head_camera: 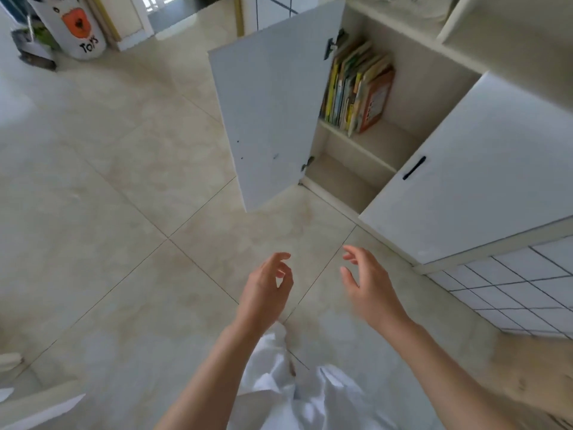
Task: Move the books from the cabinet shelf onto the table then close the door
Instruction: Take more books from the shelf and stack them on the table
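Several colourful books (pixel 356 88) stand leaning in a row on the upper shelf (pixel 381 144) of a white cabinet. The cabinet's left door (pixel 269 107) is swung wide open toward me. My left hand (pixel 266 290) hovers over the floor below the door, fingers loosely curled, holding nothing. Beside it my right hand (pixel 369 280) is also empty, its fingers relaxed and spread. Both hands are well short of the books. No table top shows clearly in this view.
The cabinet's right door (pixel 465 181) with a black handle is closed. The lower compartment (pixel 338 181) under the books holds nothing. A toy bin marked "Toys" (pixel 74 26) stands at the far left on the tiled floor. White tiled wall at the lower right.
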Tool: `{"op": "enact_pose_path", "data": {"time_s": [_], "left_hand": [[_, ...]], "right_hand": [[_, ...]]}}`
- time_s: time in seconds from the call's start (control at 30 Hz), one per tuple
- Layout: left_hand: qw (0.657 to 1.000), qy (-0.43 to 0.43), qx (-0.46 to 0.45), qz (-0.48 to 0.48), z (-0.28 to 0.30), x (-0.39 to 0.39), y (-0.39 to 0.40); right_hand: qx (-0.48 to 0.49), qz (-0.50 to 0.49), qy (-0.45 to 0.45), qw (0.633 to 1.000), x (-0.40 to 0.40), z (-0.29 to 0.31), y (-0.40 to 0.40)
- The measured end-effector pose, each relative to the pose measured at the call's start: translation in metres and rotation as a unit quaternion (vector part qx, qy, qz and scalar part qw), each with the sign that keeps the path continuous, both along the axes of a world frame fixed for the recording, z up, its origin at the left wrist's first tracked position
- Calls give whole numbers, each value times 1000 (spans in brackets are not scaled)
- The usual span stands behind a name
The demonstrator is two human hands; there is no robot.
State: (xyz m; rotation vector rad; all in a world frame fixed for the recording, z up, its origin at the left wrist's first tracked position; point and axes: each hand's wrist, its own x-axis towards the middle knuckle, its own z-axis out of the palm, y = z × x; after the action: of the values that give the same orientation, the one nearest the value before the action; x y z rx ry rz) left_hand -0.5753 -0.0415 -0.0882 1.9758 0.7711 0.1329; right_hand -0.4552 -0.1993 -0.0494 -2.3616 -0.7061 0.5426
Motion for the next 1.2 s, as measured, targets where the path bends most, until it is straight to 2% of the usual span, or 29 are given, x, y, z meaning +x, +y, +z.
{"op": "enact_pose_path", "data": {"time_s": [0.47, 0.8, 0.9, 1.07, 1.2], "left_hand": [[988, 14, 12, -151, -5, 218, 121], [987, 52, -1, -155, -25, 369, 150], [988, 52, -7, -144, -41, 416, 148], [990, 70, -76, -95, -85, 466, 139], [991, 63, -91, -73, -118, 504, 142]], "right_hand": [[29, -195, 16, 980, 157, -4, 78], [75, -317, 151, 933, 304, -6, 102], [71, -300, 174, 935, 360, -21, 110], [32, -210, 174, 962, 431, -49, 129], [19, -181, 165, 969, 487, -74, 155]]}}
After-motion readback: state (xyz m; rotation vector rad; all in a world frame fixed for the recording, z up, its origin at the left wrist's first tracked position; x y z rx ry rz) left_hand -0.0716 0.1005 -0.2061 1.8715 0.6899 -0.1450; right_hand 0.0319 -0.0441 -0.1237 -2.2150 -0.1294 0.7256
